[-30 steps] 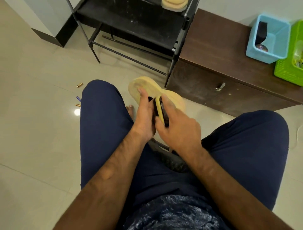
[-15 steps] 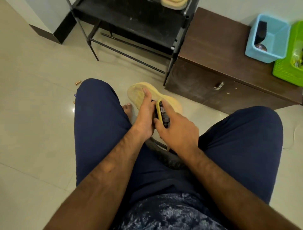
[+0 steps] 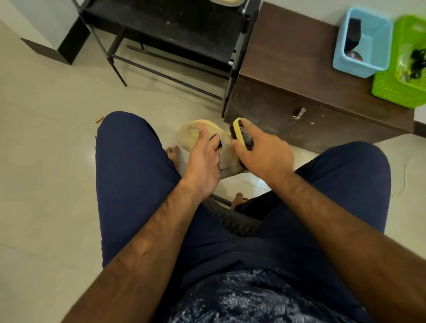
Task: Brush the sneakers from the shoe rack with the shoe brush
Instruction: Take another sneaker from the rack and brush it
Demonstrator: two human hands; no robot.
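A tan sneaker (image 3: 227, 159) is held up between my knees, sole side facing me. My left hand (image 3: 204, 161) grips it from the left, thumb on the sole and fingers in the shoe's opening. My right hand (image 3: 260, 152) grips the yellow-and-black shoe brush (image 3: 239, 133) against the sneaker's right edge. Part of a second light-coloured shoe (image 3: 227, 1) shows on the black shoe rack (image 3: 184, 25) at the top. The brush bristles are mostly hidden behind the sneaker and my fingers.
A brown cabinet (image 3: 299, 76) stands right of the rack, with a blue basket (image 3: 362, 43) and a green basket (image 3: 405, 64) on top. Small metal bits (image 3: 98, 120) lie on the tiled floor at the left. My bare feet (image 3: 171, 152) rest below the sneaker.
My right hand has carried the brush from the middle of the sole out to the sneaker's right edge. The sneaker has turned, its heel now nearer me.
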